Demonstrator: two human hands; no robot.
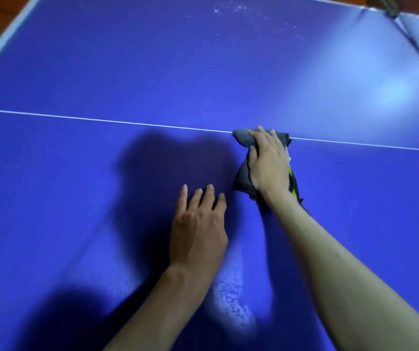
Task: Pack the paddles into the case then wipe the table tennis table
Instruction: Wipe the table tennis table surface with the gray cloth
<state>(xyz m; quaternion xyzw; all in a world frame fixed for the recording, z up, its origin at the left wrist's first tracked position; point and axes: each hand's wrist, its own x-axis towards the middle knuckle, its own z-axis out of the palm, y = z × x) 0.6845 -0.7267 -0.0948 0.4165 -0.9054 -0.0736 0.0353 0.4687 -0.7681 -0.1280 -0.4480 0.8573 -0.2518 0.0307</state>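
Right hand (pixel 269 160): lay flat on a grey cloth (pixel 243 178), fingers spread over it and pressing it down, thumb curled round its left edge, so gripping it against the blue table tennis table (pixel 76 173). Cloth: soft, crumpled, with a yellow-green and black part at 4 o'clock from the hand, top end touching the thin white line (pixel 102 120). Left hand (pixel 198 224): at 7 o'clock from the cloth, apart from it, fingers straight and relaxed, palm down on the smooth table, holding nothing. Pale speckled patch (pixel 231 297) at 6 o'clock, between the forearms. White specks (pixel 228 8) at 12 o'clock, far away. No container visible.
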